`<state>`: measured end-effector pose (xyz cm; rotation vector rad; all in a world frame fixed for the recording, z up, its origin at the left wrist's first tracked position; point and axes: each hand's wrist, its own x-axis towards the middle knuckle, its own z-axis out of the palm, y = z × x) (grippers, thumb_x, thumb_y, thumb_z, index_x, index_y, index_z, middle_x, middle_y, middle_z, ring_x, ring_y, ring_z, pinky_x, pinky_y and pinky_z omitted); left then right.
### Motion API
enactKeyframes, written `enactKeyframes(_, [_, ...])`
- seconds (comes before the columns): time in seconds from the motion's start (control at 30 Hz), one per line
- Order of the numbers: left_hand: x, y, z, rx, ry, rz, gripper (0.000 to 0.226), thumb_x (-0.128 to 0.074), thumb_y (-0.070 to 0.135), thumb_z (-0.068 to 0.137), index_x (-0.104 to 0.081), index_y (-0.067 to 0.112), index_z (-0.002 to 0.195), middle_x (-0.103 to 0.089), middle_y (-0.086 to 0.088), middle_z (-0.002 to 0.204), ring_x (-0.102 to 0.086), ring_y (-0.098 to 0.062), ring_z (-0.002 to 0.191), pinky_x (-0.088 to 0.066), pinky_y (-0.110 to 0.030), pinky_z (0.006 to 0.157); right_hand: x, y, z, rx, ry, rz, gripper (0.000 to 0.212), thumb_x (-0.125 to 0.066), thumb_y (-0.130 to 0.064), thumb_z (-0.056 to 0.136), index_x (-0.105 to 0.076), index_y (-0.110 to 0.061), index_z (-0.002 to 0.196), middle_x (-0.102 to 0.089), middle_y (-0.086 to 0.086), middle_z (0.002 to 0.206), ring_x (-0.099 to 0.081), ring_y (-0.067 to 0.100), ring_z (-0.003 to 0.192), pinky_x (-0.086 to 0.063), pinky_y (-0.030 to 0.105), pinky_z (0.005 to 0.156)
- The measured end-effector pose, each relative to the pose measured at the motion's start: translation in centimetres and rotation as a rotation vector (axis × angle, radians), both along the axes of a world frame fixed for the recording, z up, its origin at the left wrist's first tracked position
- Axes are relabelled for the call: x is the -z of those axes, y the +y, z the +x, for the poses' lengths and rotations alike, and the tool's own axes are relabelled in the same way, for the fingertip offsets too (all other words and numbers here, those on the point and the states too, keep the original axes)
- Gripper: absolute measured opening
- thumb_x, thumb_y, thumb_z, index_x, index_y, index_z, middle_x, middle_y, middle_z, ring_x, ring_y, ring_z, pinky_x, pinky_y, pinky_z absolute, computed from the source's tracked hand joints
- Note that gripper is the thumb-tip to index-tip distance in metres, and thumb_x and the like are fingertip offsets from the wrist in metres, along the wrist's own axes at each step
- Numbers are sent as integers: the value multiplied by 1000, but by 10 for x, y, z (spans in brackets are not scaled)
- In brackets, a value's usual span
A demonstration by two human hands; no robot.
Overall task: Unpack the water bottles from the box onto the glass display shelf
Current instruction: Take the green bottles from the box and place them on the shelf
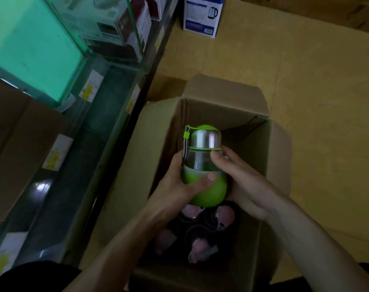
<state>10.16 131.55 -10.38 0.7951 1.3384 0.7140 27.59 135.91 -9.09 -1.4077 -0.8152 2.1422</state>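
Observation:
A green water bottle [202,165] with a steel cap and a green strap is held above the open cardboard box [276,169]. My left hand [177,182] grips its left side, thumb across the green sleeve. My right hand [236,175] grips its right side, thumb on the clear part below the cap. Deeper in the box lie several pink bottles [200,247] in dark shadow. The glass display shelf [91,131] runs along the left, with yellow price labels on its edges.
Brown cartons [17,140] stand on the glass shelf at left. A green-lit glass case [32,47] holds boxed goods above. A white and blue kettle box [202,15] sits on the yellow floor [316,81] beyond the box.

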Motion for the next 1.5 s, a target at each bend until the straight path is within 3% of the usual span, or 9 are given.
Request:
enactKeyframes(0.07, [-12,-6,3,-7,-12,-42,75,-86,50,73,-47,47,137,-69,13,122,-70,-11,110,-59,-43,93,-9,-5,0,-5,39,-53,48,-63,-45,91,-59,-33,138,-70,2,133,-69,24,121,-57,55,96])
enactKeyframes(0.2, [-41,-15,10,-40,-36,-91,73,-85,40,76,-47,44,137,-70,13,121,-69,-6,108,-60,-30,87,-33,-14,4,27,54,-95,45,-61,-46,90,-62,-32,133,-73,5,126,-74,23,107,-61,35,67])
enactKeyframes(0.37, [-68,-28,13,-44,-3,-132,76,-88,51,69,-48,47,133,-70,18,115,-69,-1,104,-59,-31,90,-56,-33,4,69,38,-231,51,-62,-52,91,-59,-32,138,-68,5,136,-67,28,124,-53,61,101])
enactKeyframes(0.53, [-109,-61,15,-66,-39,-220,77,-86,50,71,-48,42,137,-71,10,119,-71,-11,106,-60,-48,91,-101,-57,6,-6,16,-295,51,-61,-52,90,-60,-33,137,-70,2,133,-69,28,121,-53,65,99])
enactKeyframes(0.73, [-211,-83,10,-32,-71,-230,67,-84,42,78,-51,40,135,-72,7,121,-70,-14,110,-56,-47,98,-198,-82,10,-50,-42,-327,38,-61,-54,89,-71,-38,122,-70,-4,133,-67,25,123,-53,61,101])
enactKeyframes(1.03, [-388,-89,4,11,-95,-192,64,-77,32,83,-46,30,140,-73,5,116,-72,-14,103,-62,-34,84,-374,-93,5,1,-8,-258,46,-59,-46,93,-61,-33,137,-71,0,132,-71,23,118,-62,48,82])
enactKeyframes(1.23, [-483,-87,0,15,-102,-118,60,-74,39,83,-50,31,137,-73,0,117,-73,-18,104,-61,-34,80,-473,-96,0,23,-2,-173,47,-60,-47,90,-62,-35,135,-72,0,130,-70,22,118,-59,56,94])
enactKeyframes(1.5, [-592,-85,-5,18,-22,63,52,-68,53,88,-52,39,136,-70,5,122,-70,-15,108,-60,-43,90,-586,-102,-4,12,-48,26,47,-58,-53,92,-58,-42,137,-71,-9,130,-71,20,115,-54,62,99])
